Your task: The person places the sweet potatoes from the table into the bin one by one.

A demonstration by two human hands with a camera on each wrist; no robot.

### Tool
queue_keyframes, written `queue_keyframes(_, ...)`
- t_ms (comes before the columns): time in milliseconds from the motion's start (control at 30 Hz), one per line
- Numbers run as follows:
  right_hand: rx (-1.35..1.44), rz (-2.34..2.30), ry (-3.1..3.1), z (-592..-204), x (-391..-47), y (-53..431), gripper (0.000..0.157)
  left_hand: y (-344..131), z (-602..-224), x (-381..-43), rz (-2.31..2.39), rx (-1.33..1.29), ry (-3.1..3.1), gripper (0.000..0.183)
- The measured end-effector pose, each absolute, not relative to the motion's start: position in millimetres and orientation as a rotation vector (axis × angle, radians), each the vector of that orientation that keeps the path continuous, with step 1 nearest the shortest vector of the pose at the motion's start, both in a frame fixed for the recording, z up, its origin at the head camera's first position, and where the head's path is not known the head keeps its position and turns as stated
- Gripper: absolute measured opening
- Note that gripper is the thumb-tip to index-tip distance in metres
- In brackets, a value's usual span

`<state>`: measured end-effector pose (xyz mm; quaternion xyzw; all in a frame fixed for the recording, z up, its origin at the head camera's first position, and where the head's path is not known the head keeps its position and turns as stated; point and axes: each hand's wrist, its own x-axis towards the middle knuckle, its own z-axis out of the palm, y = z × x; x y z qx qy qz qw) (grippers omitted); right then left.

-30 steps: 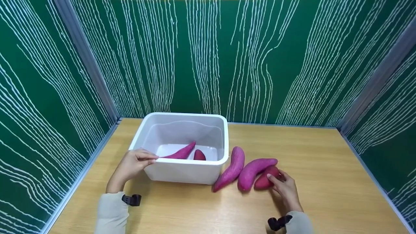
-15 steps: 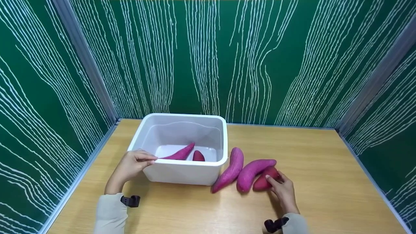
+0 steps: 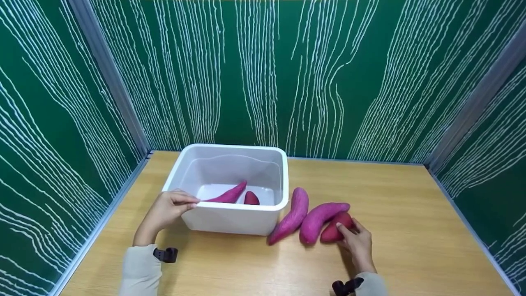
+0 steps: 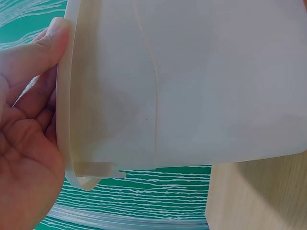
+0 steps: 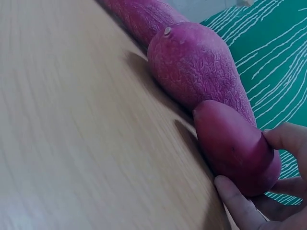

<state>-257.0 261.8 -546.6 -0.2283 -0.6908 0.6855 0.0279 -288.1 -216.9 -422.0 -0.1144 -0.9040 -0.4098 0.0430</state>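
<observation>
A white plastic bin stands on the table, and my left hand pinches its near-left rim between thumb and fingers. In the left wrist view the thumb lies along the rim. My right hand grips a small red sweet potato by its right end; in the right wrist view, thumb and fingers are around the sweet potato. It lies against a curved purple sweet potato. Another purple sweet potato sits between that one and the bin.
Inside the bin are a long purple sweet potato and a small red one, partly hidden by the near wall. Green panels with white lines enclose the wooden table at the back and sides.
The right hand stays on the red sweet potato, its wrist shifting slightly left. The left hand keeps its hold on the bin rim; the sweet potatoes lie as before.
</observation>
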Motion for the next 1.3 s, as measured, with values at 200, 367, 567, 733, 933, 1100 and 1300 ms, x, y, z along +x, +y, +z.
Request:
queue_keyframes(200, -0.709, 2.191, -2.067, -545.1, -255.9, 261.3, 0.078, -217.0, -422.8, -287.4, -1.240, -0.372, -2.739, 0.013)
queue_keyframes(367, -0.714, 2.225, -2.037, -545.1, -255.5, 263.0, 0.077, -216.6, -422.9, -288.6, -1.238, -0.377, -2.744, 0.012)
queue_keyframes(567, -0.715, 2.246, -2.040, -544.8, -255.9, 265.8, 0.078, -216.2, -422.2, -288.8, -1.242, -0.394, -2.738, 0.013)
queue_keyframes(733, -0.704, 2.281, -2.019, -542.6, -255.0, 266.4, 0.077, -216.3, -422.1, -288.1, -1.257, -0.373, -2.750, 0.013)
queue_keyframes(933, -0.661, 2.306, -2.021, -539.6, -254.6, 267.2, 0.078, -215.9, -421.7, -287.4, -1.269, -0.351, -2.753, 0.013)
queue_keyframes(1100, -0.667, 2.306, -2.043, -534.8, -254.0, 267.7, 0.080, -216.6, -423.1, -289.0, -1.266, -0.369, -2.739, 0.013)
queue_keyframes(1300, -0.669, 2.306, -2.052, -530.6, -252.6, 267.3, 0.082, -218.9, -426.0, -290.9, -1.265, -0.413, -2.719, 0.012)
